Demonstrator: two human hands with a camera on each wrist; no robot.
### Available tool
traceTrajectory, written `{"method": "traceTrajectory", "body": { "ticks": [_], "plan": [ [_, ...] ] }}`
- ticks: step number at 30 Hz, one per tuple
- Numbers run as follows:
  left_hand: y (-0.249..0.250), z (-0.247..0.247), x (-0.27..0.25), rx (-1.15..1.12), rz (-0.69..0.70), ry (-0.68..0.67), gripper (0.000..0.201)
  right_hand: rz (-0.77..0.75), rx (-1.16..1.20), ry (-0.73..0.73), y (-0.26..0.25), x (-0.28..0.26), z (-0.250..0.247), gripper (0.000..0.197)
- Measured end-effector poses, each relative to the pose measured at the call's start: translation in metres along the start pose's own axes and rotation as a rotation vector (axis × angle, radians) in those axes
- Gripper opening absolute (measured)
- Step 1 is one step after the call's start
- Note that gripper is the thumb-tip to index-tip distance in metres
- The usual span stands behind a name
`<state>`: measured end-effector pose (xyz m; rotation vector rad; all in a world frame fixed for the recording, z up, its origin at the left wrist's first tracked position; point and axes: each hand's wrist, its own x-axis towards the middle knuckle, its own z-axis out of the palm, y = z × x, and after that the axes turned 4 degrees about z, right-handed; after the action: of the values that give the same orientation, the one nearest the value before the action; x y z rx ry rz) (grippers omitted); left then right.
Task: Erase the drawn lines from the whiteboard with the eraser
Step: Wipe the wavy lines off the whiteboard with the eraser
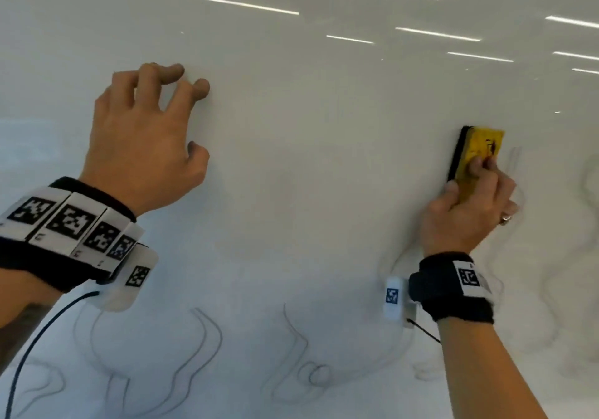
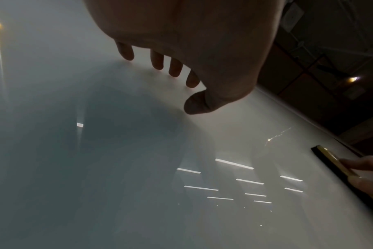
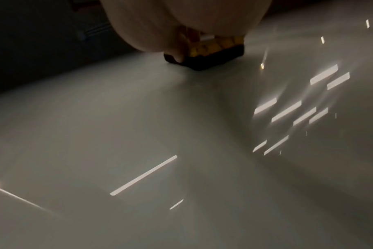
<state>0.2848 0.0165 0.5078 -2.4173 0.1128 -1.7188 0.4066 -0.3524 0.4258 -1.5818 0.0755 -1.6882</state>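
Glossy, smooth whiteboard [image 1: 324, 159] — reflective

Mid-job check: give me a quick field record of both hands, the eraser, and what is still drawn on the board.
right hand: grips the yellow eraser, black pad flat on the whiteboard
left hand: holds nothing, fingertips touching the board
drawn lines: grey curves along the lower board, more at the right edge
area between hands: no lines visible
task: not finished
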Motion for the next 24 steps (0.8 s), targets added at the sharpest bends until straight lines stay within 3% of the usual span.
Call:
{"method": "traceTrajectory", "body": {
  "ticks": [2, 5, 7, 9, 12, 14, 16, 19, 21, 22, 24],
  "plan": [
    [0.004, 0.005, -0.001, -0.002, -0.020, 0.026, 0.065, -0.072, 0.008, -0.006, -0.019, -0.044, 0.003, 0.034],
    [0.013, 0.008, 0.003, -0.029, -0.061, 0.030, 0.062, -0.453, 0.012, -0.248, -0.027, -0.137, -0.013, 0.043],
    [0.019, 0.007, 0.006, -0.042, -0.105, 0.039, 0.060, -0.618, -0.001, -0.363, -0.009, -0.146, -0.030, 0.049],
    [0.028, 0.007, 0.010, -0.047, -0.152, 0.058, 0.058, -0.551, -0.046, -0.336, 0.014, -0.100, -0.033, 0.044],
    [0.048, 0.005, 0.019, -0.086, -0.176, 0.097, 0.059, -0.103, -0.091, -0.170, 0.031, -0.004, -0.029, 0.033],
    [0.067, 0.002, 0.025, -0.101, -0.120, 0.112, 0.060, 0.052, -0.055, -0.098, 0.028, 0.007, -0.023, 0.037],
    [0.091, 0.001, 0.032, -0.128, -0.059, 0.102, 0.060, -0.082, -0.054, -0.133, 0.026, -0.048, -0.022, 0.036],
    [0.128, 0.004, 0.044, -0.145, 0.005, 0.054, 0.062, -0.439, -0.022, -0.376, 0.040, -0.151, -0.044, 0.051],
    [0.147, 0.007, 0.051, -0.131, 0.044, 0.016, 0.063, -0.596, -0.013, -0.476, 0.064, -0.145, -0.054, 0.054],
    [0.155, 0.008, 0.054, -0.128, 0.056, 0.002, 0.063, -0.613, -0.022, -0.459, 0.075, -0.122, -0.053, 0.052],
    [0.167, 0.010, 0.060, -0.136, 0.062, -0.016, 0.064, -0.446, -0.065, -0.305, 0.086, -0.069, -0.049, 0.046]
  ]
}}
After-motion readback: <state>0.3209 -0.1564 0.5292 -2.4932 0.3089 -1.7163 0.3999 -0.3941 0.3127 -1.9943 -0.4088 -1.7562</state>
